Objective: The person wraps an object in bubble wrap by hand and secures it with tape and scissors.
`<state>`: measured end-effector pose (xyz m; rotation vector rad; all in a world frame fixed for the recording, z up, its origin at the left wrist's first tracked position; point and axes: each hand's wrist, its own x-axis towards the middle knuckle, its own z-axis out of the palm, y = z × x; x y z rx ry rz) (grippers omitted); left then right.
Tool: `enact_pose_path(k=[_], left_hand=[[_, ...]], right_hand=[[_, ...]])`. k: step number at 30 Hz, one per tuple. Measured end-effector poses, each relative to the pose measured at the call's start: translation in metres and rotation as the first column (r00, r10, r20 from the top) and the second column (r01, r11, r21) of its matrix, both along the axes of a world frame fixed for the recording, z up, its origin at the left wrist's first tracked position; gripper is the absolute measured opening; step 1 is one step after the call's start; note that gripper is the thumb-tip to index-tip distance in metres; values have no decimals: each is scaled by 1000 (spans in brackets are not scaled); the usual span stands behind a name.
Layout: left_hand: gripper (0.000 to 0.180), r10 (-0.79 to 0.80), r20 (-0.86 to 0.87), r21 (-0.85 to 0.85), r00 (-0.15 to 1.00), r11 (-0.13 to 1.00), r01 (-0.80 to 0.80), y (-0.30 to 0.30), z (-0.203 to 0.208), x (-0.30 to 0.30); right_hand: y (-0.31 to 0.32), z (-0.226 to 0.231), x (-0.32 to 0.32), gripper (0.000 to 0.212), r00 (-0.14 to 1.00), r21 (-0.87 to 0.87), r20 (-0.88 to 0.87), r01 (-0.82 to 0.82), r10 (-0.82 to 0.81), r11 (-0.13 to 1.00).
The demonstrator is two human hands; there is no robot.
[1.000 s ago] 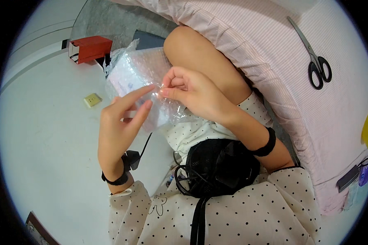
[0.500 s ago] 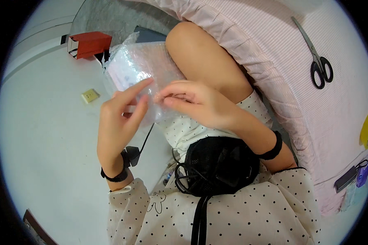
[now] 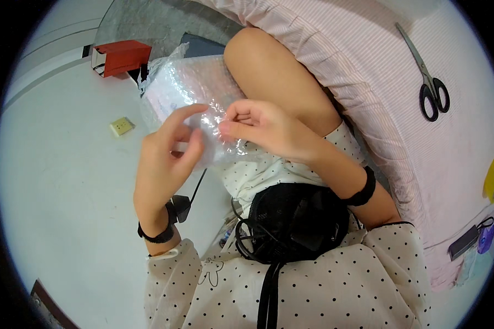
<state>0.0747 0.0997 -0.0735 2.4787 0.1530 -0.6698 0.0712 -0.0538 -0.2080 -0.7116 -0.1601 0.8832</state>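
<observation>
White floor lies under 2 hands, left hand (image 3: 164, 159) and right hand (image 3: 263, 129), pinching bubble wrap (image 3: 192, 88).

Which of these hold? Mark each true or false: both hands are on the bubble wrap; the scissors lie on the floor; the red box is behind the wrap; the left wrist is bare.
1. Both the left hand and right hand hold the bubble wrap: true.
2. The scissors lie on the floor: false, they rest on the pink striped bedding.
3. The red box sits beyond the wrap: true.
4. The left wrist is bare: false, it wears a black band.
</observation>
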Motion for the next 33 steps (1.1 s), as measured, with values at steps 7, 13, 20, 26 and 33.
enact_pose_path(k=[7, 13, 20, 26, 33], left_hand=[[39, -188, -45, 109, 981, 975, 192, 0, 0, 0], [42, -187, -49, 172, 981, 966, 192, -4, 3, 5], [46, -128, -261, 58, 957, 987, 148, 8, 3, 26], [43, -77, -362, -6, 929, 997, 80, 13, 9, 35], [43, -13, -378, -84, 926, 996, -21, 15, 8, 33]], right_hand=[[-6, -10, -6, 18, 987, 47, -77, 148, -144, 988], [0, -12, -6, 29, 750, -269, 632, 450, -196, 852], [3, -4, -7, 28, 711, -206, 660, 482, -243, 852], [0, 29, -6, 22, 559, -153, 756, 655, -339, 740], [-6, 68, 1, 23, 978, -232, -64, -208, 199, 950]])
